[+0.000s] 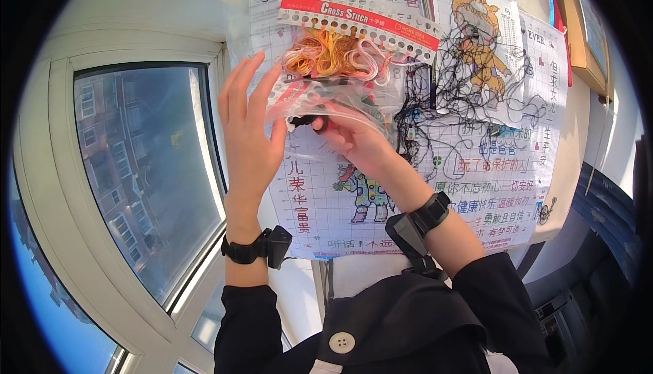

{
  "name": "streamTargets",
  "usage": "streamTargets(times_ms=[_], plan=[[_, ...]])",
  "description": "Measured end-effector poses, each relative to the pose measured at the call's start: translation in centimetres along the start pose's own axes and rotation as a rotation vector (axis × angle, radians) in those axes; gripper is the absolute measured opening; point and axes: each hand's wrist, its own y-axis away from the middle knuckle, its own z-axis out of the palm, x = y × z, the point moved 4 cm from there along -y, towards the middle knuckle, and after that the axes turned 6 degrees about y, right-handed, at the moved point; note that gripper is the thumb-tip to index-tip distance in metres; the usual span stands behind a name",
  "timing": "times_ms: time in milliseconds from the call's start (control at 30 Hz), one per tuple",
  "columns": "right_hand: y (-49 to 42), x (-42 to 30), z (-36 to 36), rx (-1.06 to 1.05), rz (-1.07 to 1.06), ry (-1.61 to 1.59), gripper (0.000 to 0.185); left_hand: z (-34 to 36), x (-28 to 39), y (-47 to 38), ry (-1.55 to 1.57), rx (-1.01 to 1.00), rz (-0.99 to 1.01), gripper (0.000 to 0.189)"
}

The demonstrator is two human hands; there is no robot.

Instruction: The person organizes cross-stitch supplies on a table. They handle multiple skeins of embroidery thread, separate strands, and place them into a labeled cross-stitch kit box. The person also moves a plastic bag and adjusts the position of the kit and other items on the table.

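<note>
My right hand (357, 141) is at the opening of a clear plastic bag (370, 119), partly behind its film. Its fingers hold a small black tool (305, 120) with a finger loop, apparently scissors; the film blurs the rest. My left hand (250, 134) is raised at the bag's left side, fingers apart and holding nothing; whether its thumb touches the film I cannot tell. Just beyond both hands lies a red-and-white cross-stitch thread card (357, 19), with orange, yellow and pink floss (331, 55) hanging from its holes. Part of another card (291, 93) shows through the bag.
Printed cross-stitch fabric (490, 190) covers the surface before me. Tangled black thread (408, 124) trails over it and across a paper pattern sheet (459, 6) with a cartoon figure. A window (148, 170) stands close on the left. A cardboard box (586, 42) is at far right.
</note>
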Motion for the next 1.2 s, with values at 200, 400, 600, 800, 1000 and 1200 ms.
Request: streamTargets(times_ms=[200,400,600,800,1000,1200], plan=[[2.1,0.6,0.7,0.021,0.051,-0.011,0.02,0.4,4.9,6.4,0.308,-0.034,-0.062,0.044],[5.3,0.6,1.0,-0.042,0.182,0.106,0.029,1.4,4.0,7.6,0.186,0.071,-0.352,0.036],[8.3,0.6,-0.3,0.039,0.16,0.263,0.035,2.5,5.5,9.7,1.325,0.044,-1.116,0.022],[13.3,-2.5,-2.5,0.272,-0.127,0.572,0.024,3.7,5.5,10.7,1.145,0.059,-1.238,0.017],[14.1,-2.8,-6.5,0.747,-0.034,0.763,0.021,4.0,6.8,10.5,1.26,0.011,-1.22,0.021],[13.6,-1.4,-4.4,0.475,-0.1,0.48,0.019,4.8,9.0,9.7,1.355,-0.053,-1.271,0.026]])
